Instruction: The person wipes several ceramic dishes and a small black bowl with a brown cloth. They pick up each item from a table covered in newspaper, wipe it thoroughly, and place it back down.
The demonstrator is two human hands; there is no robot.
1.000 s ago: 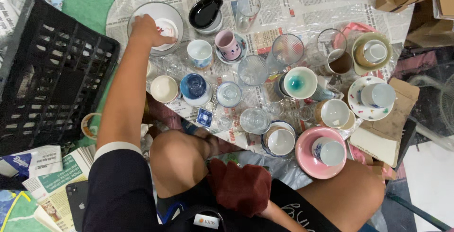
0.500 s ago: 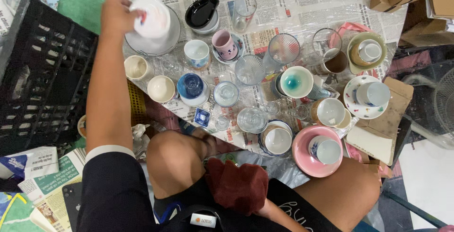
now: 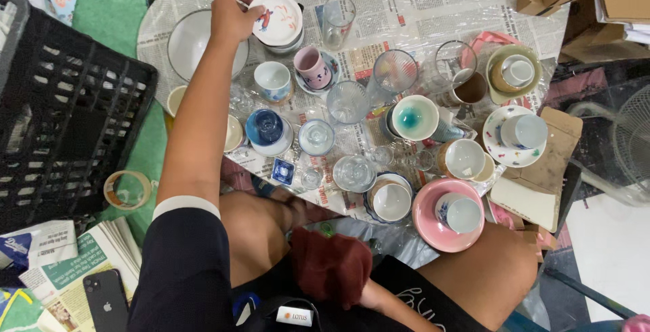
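One small white saucer (image 3: 277, 17) with a red and blue painted figure sits in your left hand (image 3: 230, 15), fingers pinched on its left rim, held just above a dark dish at the far edge of the newspaper-covered table (image 3: 406, 7). Just left of that grip lies a large clear glass plate (image 3: 186, 44), and well left of it stands the black plastic crate (image 3: 61, 115), whose inside looks dark; you cannot tell what it holds. Just right of the grip stands a clear tumbler (image 3: 336, 20), and nearer you a pink mug (image 3: 311, 68). Further right, a teal-glazed bowl (image 3: 414, 117) and a pink plate (image 3: 440, 227) with a cup remain among many cups and glasses. Judging by that crowd, most of the sorting looks undone. Your right hand is hidden under a dark red cloth (image 3: 332, 264), so its grip is unclear.
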